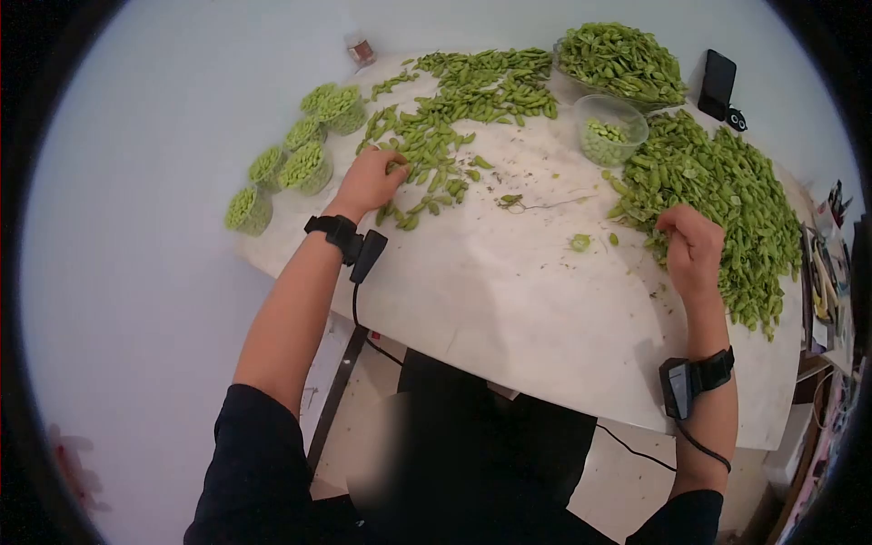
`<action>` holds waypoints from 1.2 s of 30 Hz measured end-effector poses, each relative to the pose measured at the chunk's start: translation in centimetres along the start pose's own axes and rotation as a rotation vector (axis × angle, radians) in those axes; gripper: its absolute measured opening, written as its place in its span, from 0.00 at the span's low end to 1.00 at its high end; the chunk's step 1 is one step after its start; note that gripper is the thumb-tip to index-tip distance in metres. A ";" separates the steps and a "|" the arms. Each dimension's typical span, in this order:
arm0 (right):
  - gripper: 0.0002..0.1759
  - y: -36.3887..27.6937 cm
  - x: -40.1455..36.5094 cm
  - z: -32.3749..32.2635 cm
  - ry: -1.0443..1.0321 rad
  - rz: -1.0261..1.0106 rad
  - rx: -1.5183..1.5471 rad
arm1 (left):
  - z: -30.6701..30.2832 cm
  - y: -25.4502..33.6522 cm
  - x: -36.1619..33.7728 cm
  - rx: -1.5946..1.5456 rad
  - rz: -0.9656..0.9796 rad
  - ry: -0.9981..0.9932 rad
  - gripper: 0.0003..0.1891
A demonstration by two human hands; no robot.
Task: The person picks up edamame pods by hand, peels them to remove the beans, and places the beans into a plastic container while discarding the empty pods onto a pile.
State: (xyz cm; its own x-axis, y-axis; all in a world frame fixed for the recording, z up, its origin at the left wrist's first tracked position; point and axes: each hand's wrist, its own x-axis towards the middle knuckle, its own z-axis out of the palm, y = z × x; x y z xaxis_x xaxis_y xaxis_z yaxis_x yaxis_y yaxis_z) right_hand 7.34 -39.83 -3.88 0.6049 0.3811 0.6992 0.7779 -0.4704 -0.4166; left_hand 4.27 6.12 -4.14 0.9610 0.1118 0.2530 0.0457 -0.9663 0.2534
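My left hand (368,180) reaches low over loose green soybean pods (434,145) at the table's left side. Its thumb and forefinger close around a pod (392,168), partly covered by the fingers. At the left edge of a large heap of flattened-looking green pods (740,213), my right hand (693,250) is held with its fingers curled in. Whatever those fingers hold, if anything, is hidden. Between the hands, towards the back, a clear plastic tub (614,113) has shelled green beans (604,143) in its bottom.
Several clear cups (313,173) filled with shelled beans stand along the left edge. A full container of pods (622,64) sits at the back, near a black phone (718,84) and a small jar (361,50). Crumbs and a stem (513,200) lie on the white table (509,309).
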 end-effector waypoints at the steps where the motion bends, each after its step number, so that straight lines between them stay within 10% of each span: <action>1: 0.08 0.4 -0.1 0.1 0.003 -0.013 -0.005 | 0.1 0.3 0.5 0.017 0.013 -0.039 0.12; 14: 0.06 -0.7 0.3 0.4 0.158 0.134 -0.078 | -2.0 6.4 1.6 -0.230 0.207 0.351 0.10; 23: 0.24 -2.0 1.3 0.4 0.181 -0.041 -0.141 | 2.1 22.4 -0.4 -1.023 0.325 -0.267 0.10; 36: 0.10 -3.0 0.7 2.7 -0.161 0.012 -0.154 | 5.6 22.4 -1.4 -0.628 0.727 -0.082 0.07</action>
State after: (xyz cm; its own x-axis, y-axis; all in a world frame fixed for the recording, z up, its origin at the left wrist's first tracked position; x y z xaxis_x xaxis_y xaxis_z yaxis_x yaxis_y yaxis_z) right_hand 5.87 -36.08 -3.73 0.6432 0.4912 0.5874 0.7427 -0.5870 -0.3224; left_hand 5.44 -17.00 -4.01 0.7142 -0.5046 0.4851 -0.6995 -0.4902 0.5199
